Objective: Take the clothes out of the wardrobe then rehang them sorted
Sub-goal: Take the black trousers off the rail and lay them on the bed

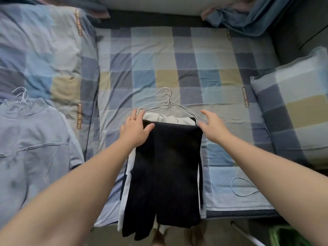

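- Head view: dark trousers (165, 171) lie at frame centre on the bed (177, 59), folded over wire hangers (166, 102) whose hooks point to 12 o'clock.
- A white garment (170, 119) shows under the trousers at their top edge and along their 9 o'clock side.
- Trouser legs run to 6 o'clock and hang past the near edge of the bed.
- Left hand (136, 130): grip open, palm flat on the top corner of the trousers at 9 o'clock, fingertips at the hanger shoulder, holding nothing.
- Right hand (213, 126): grip open, fingers spread, thumb touching the top corner of the trousers at 3 o'clock.
- Bare checked sheet lies beyond the hooks toward 12 o'clock, with narrower strips on either side of the stack.
- Pale blue shirt (35, 148) on hangers lies at 9 o'clock, partly on the duvet (44, 50), apart from the stack.
- Pillow (292, 112) at 3 o'clock; cord loop (243, 187) at 4 o'clock near the bed edge.
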Tool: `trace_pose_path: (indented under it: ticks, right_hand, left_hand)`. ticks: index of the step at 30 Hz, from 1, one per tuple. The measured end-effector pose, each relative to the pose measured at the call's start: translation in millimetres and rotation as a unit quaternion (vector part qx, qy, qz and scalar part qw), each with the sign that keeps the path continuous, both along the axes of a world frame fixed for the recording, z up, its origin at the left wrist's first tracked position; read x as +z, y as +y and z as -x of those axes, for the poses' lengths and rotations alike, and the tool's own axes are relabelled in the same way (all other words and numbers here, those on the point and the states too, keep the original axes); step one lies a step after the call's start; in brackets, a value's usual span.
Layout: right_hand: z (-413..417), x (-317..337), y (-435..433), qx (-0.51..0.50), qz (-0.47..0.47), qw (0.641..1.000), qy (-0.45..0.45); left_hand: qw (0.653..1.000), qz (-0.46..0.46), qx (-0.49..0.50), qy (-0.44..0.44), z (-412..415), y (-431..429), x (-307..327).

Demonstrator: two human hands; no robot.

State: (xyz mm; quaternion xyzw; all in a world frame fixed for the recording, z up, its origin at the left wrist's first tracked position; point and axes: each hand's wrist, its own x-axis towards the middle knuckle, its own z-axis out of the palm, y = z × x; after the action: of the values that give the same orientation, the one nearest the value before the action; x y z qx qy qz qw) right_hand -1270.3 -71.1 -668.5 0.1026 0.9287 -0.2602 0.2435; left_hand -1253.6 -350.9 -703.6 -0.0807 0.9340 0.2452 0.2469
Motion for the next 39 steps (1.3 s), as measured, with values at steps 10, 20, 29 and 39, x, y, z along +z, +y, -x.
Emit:
trace_pose_path:
  ticks: [10, 20, 29, 39]
  right_hand:
    - [-122, 32, -9, 0.001, 0.052, 0.994, -0.098]
    - [-151, 111, -21, 0.119, -0.003, 0.993, 0.004]
    - [-174, 140, -13, 0.266, 0.033, 0.961, 0.071]
    - [-248, 140, -61, 0.468, 0.075, 0.880, 0.029]
  left_hand:
    - [0.999, 0.031, -0.030, 0.034, -114, 13, 46]
    - [0.993, 0.035, 0.083, 0.075, -187, 32, 125]
    - [0.976, 0.056, 0.201, 0.061, -260, 71, 162]
    - [0.924, 0.107, 0.366, 0.039, -385, 79, 185]
